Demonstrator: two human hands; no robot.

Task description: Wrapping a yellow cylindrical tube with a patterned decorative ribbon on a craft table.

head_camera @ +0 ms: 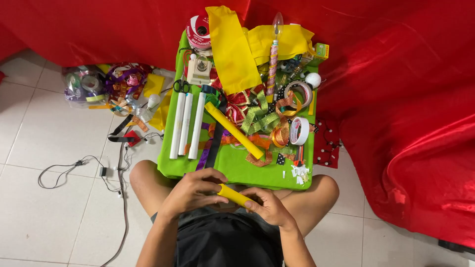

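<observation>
Head view, looking down. Person seated on white tile floor (44,143), knees apart, a green-covered low table (237,170) just beyond the knees. Red cloth (396,99) drapes the far side and the whole right of the scene.

On the table: three white tubes (185,125) lying side by side at left, a long yellow-wrapped tube (234,130) lying diagonally at centre, black-handled scissors (181,86) at the far end of the white tubes, yellow paper sheets (232,47) at the far edge, a tangle of green, red and orange ribbons (260,116) at centre right, tape rolls (299,130) at right, paper scraps (299,174) at the near right corner. On the floor left of the table: a clear bag of ribbon spools (99,81) and a loose black cable (74,165).

Short yellow roll (234,195) sits near the table's near edge, over the lap, between both hands. Left hand (190,190) wraps its left end, fingers curled over the top. Right hand (267,205) grips the right end from below, thumb on the roll. Both forearms angle inward; nothing blocks the roll except the fingers
</observation>
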